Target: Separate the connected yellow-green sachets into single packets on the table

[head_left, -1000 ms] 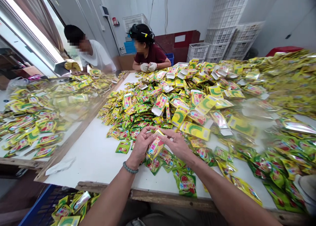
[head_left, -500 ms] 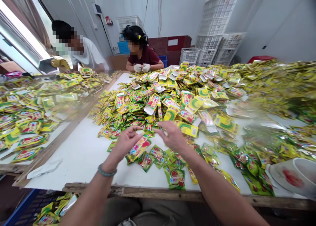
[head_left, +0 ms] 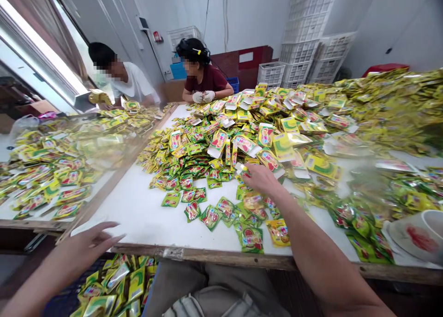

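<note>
My left hand [head_left: 86,248] is at the table's front left corner, fingers apart and nothing in them. Below it a blue crate [head_left: 62,303] holds several yellow-and-green boxes [head_left: 136,284]. At the near side of the heap, my right hand [head_left: 261,181] has its fingers closed on a small carton [head_left: 241,169] with a white end flap showing; most of that carton is hidden. Green sachets [head_left: 211,217] with a red fruit print lie loose on the white table [head_left: 145,229] between my hands. A yellow sachet [head_left: 278,232] lies by my right forearm.
Cartons [head_left: 266,134] are heaped with sachets across the table's middle. A wooden strip [head_left: 117,171] divides off another pile on the left. A white cup [head_left: 415,236] stands at the right edge. Two people [head_left: 211,79] work across the table; crates [head_left: 301,49] are stacked behind.
My left hand has moved left and down from the middle of the table, and the box it held is gone from it. My right hand has gone to the cartons and closed on one.
</note>
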### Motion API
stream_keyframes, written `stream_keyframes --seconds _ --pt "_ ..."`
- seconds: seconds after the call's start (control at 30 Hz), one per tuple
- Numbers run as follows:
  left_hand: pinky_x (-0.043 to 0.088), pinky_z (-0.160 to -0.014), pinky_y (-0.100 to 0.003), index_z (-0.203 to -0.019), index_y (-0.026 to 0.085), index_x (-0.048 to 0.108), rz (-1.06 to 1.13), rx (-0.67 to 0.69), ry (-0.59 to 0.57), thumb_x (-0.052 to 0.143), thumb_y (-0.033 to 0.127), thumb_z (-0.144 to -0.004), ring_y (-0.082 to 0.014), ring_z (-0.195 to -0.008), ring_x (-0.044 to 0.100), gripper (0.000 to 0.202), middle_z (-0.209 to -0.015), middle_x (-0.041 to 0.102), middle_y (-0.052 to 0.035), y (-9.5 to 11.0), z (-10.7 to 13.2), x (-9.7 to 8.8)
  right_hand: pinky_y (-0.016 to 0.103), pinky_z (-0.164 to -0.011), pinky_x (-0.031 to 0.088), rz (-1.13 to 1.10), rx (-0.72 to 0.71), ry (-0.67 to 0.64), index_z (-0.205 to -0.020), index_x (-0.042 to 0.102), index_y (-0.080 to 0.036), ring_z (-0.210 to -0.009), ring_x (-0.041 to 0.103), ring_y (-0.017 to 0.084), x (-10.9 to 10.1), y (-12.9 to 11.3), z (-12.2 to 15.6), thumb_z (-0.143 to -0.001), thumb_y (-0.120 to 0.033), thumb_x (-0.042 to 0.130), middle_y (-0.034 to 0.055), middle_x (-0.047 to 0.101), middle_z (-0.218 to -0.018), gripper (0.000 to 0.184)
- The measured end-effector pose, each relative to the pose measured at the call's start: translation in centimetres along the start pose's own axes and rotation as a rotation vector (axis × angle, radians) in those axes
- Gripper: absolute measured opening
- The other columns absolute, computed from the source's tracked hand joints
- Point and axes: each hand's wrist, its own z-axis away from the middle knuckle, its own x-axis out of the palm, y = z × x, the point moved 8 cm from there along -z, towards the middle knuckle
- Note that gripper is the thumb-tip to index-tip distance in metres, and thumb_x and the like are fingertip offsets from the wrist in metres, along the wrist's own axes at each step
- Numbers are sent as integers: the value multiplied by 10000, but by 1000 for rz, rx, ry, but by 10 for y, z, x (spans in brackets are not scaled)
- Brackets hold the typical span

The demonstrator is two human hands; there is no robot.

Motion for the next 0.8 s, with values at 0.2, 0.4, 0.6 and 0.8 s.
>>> stream_keyframes --seconds 0.2,0.4,0.6,0.8 --pt "522 -800 -357 -1082 215 691 434 85 -256 757 503 -686 -276 -902 696 495 -945 765 -82 126 -35 138 330 -777 492 -903 -61 31 -1113 632 -200 -920 640 227 2 -39 11 -939 -499 453 67 707 -1001 391" --pt "562 -723 -325 -1169 175 589 1025 104 -352 809 400 -690 -214 -765 715 574 -887 760 -74 182 -56 219 350 -869 480 -933 -207 -117 -1031 666 -221 -1004 615 211 20 -67 17 -983 -529 344 62 691 -1058 448" --pt "571 -698 -317 -1109 160 602 1094 3 -186 840 364 -645 -205 -759 714 560 -911 756 -69 154 -91 194 355 -824 462 -353 -210 -235 -1180 641 -187 -1002 603 268 49 -58 17 -759 -366 762 108 684 -1073 473" --pt "537 -581 -278 -1174 172 531 1000 -28 -208 831 386 -648 -183 -643 686 642 -837 740 -39 142 -92 204 288 -709 432 -239 -292 -387 -1111 687 -242 -882 624 240 75 -68 26 -652 -261 844 68 695 -938 486"
